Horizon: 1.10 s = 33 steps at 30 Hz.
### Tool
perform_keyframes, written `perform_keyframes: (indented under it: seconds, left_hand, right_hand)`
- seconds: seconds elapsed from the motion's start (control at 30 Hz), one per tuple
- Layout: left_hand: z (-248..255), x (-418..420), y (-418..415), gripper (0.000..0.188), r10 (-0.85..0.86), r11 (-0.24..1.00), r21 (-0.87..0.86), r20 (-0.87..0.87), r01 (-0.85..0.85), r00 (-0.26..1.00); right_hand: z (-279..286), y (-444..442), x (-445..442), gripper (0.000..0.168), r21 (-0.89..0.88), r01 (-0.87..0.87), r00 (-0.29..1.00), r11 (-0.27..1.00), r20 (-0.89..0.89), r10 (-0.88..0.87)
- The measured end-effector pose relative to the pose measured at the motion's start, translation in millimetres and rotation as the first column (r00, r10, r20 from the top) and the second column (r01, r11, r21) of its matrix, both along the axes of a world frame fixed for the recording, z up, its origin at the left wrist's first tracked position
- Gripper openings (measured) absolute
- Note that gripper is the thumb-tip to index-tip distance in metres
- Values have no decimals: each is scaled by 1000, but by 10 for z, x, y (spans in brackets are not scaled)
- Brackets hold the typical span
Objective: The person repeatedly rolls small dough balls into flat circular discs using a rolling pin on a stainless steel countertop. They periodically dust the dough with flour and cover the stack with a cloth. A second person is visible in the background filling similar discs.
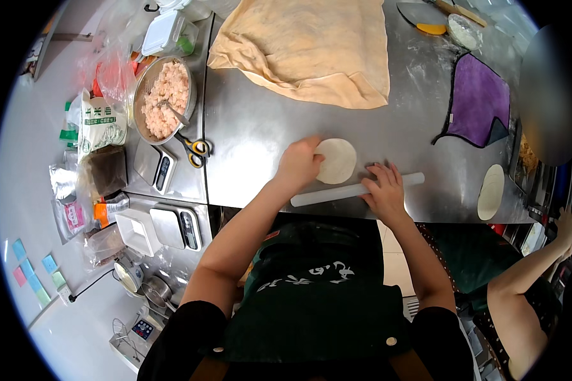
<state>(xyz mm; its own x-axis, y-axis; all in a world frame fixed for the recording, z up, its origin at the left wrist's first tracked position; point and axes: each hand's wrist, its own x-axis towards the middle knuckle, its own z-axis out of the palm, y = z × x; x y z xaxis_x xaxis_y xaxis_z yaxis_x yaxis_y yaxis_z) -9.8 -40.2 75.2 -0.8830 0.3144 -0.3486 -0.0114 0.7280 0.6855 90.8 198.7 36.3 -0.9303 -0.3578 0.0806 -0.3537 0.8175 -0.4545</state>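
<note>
A thin round dough wrapper (pixel 337 162) lies on the steel worktop in front of me. My left hand (pixel 301 162) has its left edge between thumb and curled fingers. Just nearer to me, a white rolling pin (pixel 326 195) lies at a slight slant, apart from the wrapper. My right hand (pixel 385 193) rests across the pin towards its right end, fingers spread and reaching past it; the palm hides that part of the pin.
Beyond is a beige cloth (pixel 310 47). At left stand a bowl of minced filling (pixel 167 97), scissors (pixel 194 150) and kitchen scales (pixel 155 164). At right lie a purple towel (pixel 479 100) and stacked wrappers (pixel 491 193). A co-worker's arm (pixel 524 271) is close on the right.
</note>
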Motion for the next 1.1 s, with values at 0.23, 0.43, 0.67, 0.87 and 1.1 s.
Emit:
perform_keyframes:
  seconds: [0.23,0.43,0.67,0.87,1.1]
  left_hand:
    - [-394,129,-146,23,-12,997,-74,-71,7,997]
    - [-437,-9,-183,31,80,988,119,124,-95,989]
    - [-457,-110,-111,29,122,975,155,215,-157,969]
    - [-262,-239,84,27,-69,995,-63,191,82,979]
    - [-87,-43,174,20,-252,949,-215,-74,231,965]
  right_hand:
    - [130,-137,-372,37,-51,-30,999,998,-36,28]
    - [-198,-457,-444,42,66,256,961,965,-124,-246]
    - [-167,-519,-486,55,151,262,965,953,-59,-256]
    - [-201,-543,-627,62,167,268,963,949,-69,-260]
    - [-154,-186,-39,52,-47,21,1000,999,-8,-22]
